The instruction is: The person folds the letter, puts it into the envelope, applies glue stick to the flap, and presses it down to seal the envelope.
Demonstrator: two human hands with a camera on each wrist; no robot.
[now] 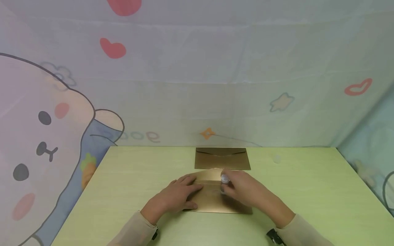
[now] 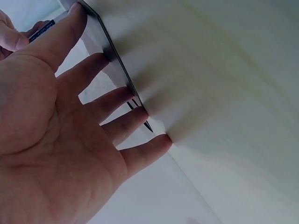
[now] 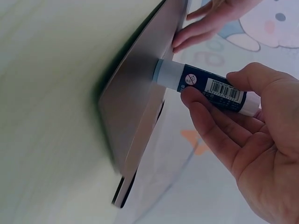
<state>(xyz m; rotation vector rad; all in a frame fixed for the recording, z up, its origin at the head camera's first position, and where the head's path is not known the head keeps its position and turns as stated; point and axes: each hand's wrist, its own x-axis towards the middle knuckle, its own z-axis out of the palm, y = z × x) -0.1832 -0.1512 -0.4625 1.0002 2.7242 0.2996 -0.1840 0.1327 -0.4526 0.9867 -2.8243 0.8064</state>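
A gold envelope (image 1: 212, 204) lies on the table with its flap (image 1: 207, 175) folded out at the far side. My right hand (image 1: 246, 187) grips a glue stick (image 3: 212, 90) with a dark blue label and white ends. The stick stands on the envelope, its uncapped end touching the paper in the right wrist view. My left hand (image 1: 174, 195) rests on the envelope's left part, fingers spread and nearly straight. In the left wrist view, the fingertips (image 2: 126, 93) press along the envelope's edge, the little finger reaching the table.
A second gold envelope (image 1: 222, 161), flap side up, lies at the table's back edge. A small translucent cap-like piece (image 1: 277, 158) sits at the back right of the pale table (image 1: 307, 191). A printed curtain (image 1: 191, 68) hangs behind; a dark cable (image 1: 386, 191) shows at far right.
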